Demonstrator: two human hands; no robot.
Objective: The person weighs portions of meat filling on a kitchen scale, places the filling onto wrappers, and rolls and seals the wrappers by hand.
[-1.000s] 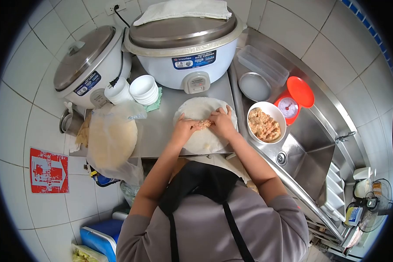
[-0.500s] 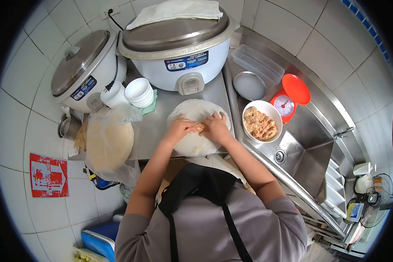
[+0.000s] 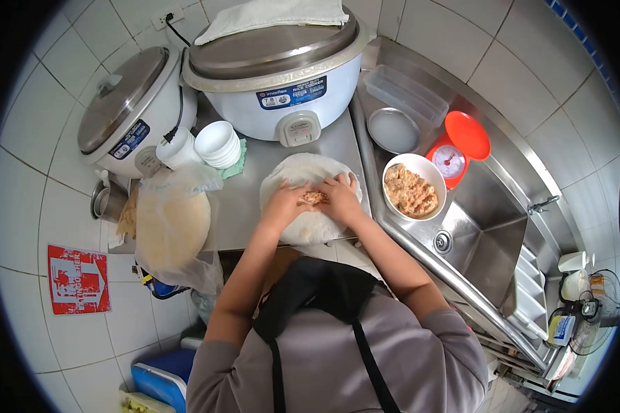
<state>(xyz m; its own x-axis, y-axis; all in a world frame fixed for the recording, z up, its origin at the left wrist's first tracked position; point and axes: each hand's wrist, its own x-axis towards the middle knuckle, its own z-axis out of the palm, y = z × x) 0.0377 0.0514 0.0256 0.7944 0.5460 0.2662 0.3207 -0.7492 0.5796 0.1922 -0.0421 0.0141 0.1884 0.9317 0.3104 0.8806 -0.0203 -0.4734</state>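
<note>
A round, whitish, thin wrapper sheet, perhaps the top of a stack, lies on the steel counter in front of me. Across its middle sits a small log of minced meat filling, partly hidden by my fingers. My left hand curls against the filling's left end, fingers pressed in on it. At the other end, my right hand grips it with bent fingers. To the right, a white bowl holds more of the chunky filling.
A large rice cooker stands behind the wrapper, with a smaller rice cooker to its left. Stacked white cups and a plastic bag of round wrappers are on the left. Right are a red scale, a metal pan and a sink.
My fingers have shifted slightly around the filling, and more of it shows between my hands. The bowl and the wrapper stay in place; the view has moved slightly.
</note>
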